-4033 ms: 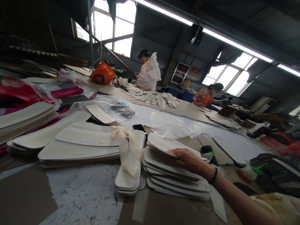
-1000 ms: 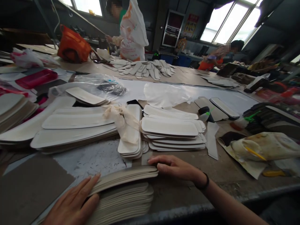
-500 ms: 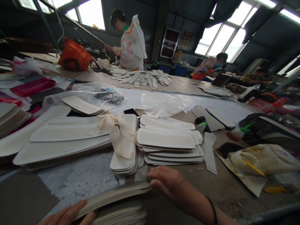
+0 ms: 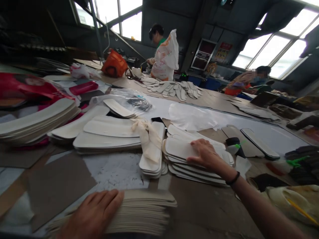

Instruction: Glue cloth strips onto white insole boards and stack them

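My left hand (image 4: pixel 92 212) lies flat, fingers together, on the left end of a stack of pale cardboard pieces (image 4: pixel 142 209) at the near table edge. My right hand (image 4: pixel 205 155) reaches forward, fingers spread, and rests on top of a second stack of white rounded pieces (image 4: pixel 184 156) in the middle of the table. A black band sits on that wrist. Beside this stack lies a bundle of white pieces tied with cloth strip (image 4: pixel 152 149).
Larger white shapes (image 4: pixel 107 136) are piled to the left, a red bag (image 4: pixel 27 88) beyond them. A black phone (image 4: pixel 157 119), clear plastic bags and a glue bottle (image 4: pixel 234 144) lie nearby. Two other people work at the far side, near an orange bag (image 4: pixel 113 68).
My right hand left the near stack and moved forward onto the white stack. My left hand now lies on top of the near stack. The camera has tilted and turned left.
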`<state>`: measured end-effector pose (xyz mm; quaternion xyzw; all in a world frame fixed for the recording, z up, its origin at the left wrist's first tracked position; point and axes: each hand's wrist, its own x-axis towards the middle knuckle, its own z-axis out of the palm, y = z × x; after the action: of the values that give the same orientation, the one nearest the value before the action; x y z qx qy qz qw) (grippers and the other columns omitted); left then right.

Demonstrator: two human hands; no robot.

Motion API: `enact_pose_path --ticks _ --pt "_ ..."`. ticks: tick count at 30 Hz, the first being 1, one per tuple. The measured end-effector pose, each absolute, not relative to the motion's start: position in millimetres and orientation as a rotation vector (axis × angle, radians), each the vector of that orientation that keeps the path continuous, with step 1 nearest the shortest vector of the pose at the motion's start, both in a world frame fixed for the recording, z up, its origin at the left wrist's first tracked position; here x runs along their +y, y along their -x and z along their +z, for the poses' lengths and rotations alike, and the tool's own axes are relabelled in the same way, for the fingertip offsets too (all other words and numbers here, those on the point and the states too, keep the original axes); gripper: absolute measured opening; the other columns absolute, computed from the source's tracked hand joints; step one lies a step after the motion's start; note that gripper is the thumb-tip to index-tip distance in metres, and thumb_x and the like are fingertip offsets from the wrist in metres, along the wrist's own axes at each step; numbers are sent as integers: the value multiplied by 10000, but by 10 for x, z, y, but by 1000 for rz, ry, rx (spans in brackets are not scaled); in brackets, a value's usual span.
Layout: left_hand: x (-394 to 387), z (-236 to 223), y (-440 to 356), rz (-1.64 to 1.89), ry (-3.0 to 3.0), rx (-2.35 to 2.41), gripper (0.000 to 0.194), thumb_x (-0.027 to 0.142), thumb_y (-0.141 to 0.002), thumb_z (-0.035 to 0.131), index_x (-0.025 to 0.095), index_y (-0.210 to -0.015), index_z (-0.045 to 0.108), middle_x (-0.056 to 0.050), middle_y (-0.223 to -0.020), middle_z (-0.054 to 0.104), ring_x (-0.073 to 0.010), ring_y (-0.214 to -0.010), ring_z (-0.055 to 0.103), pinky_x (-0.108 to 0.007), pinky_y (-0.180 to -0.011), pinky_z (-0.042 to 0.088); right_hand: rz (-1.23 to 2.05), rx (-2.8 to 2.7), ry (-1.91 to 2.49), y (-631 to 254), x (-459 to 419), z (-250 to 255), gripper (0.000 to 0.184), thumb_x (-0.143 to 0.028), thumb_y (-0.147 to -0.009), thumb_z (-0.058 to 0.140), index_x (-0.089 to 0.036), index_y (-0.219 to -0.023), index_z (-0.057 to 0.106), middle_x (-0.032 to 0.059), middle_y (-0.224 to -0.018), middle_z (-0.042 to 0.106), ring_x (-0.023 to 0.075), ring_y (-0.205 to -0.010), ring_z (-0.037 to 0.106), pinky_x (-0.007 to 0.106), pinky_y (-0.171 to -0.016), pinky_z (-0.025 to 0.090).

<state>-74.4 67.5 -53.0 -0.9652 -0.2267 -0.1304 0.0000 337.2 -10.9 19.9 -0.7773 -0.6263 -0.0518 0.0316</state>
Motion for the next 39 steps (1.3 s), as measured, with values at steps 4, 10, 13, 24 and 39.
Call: enact_pose_path --ticks 4,10,13,24,39 --pt "541 -101 566 -54 3102 -948 592 -32 -703 399 221 -1214 557 -67 -1155 655 -231 -1020 609 -414 -921 483 -333 -1920 2352 -3464 -106 124 526 -523 -688 697 -171 -1055 562 116 -978 617 310 -913 565 415 -799 433" --pt "464 -94 558 -160 3050 -974 532 -5 -757 425 235 -1219 535 -90 -1240 612 -239 -1160 558 -441 -989 452 -404 -2017 2063 -3335 -287 335 283 -460 -909 450 -207 -898 576 91 -836 588 264 -797 569 364 -703 450" --pt "461 -251 613 -417 2992 -917 462 74 -780 501 260 -1201 537 -97 -1400 493 -265 -1355 364 -476 -1079 357 -205 -2052 1928 -2852 -337 548 215 -404 -940 455 -235 -878 574 55 -821 565 202 -717 570 294 -624 451" --pt "326 -172 644 -674 2770 -1038 386 292 -762 668 298 -1130 554 -148 -1480 384 -409 -1367 301 -668 -1049 282 48 -2319 1960 -1385 104 168 146 -155 -892 567 -184 -758 617 49 -786 571 168 -692 544 257 -615 414" --pt "526 105 525 -4 3152 -1042 510 126 -816 536 84 -1319 462 -151 -1073 654 -282 -1006 610 -475 -918 474 231 -2046 1713 -1826 -658 -239 709 -542 -772 684 -216 -1362 465 151 -1194 593 318 -1080 587 430 -886 522"
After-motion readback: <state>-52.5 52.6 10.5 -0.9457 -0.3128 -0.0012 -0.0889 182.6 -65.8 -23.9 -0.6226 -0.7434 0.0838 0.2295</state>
